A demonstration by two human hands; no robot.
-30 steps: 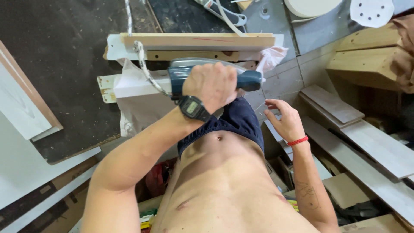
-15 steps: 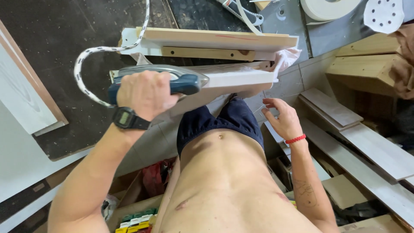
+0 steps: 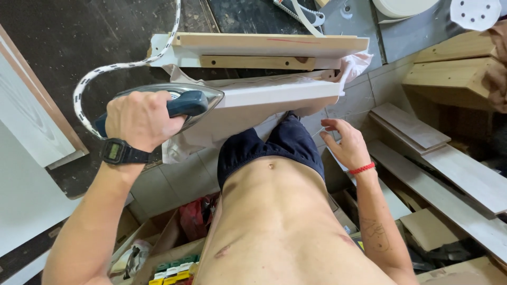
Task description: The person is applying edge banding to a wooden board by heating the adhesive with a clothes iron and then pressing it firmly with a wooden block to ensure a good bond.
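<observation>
Workshop floor (image 3: 174,184) of grey tiles lies littered with boards (image 3: 449,163) and boxes. On the wooden surface (image 3: 264,50) rests a white panel (image 3: 274,97) over cloth. Left hand (image 3: 140,119) has a full grip on the iron (image 3: 179,103), at the panel's left end. Right hand (image 3: 346,145) hangs open, holding nothing, beside the shorts (image 3: 274,148).

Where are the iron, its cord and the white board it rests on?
iron (image 3: 193,103), head view, on the blue handle just past the fist.
cord (image 3: 113,67), head view, on the speckled loop above the hand.
white board (image 3: 274,95), head view, on its long top face.
</observation>
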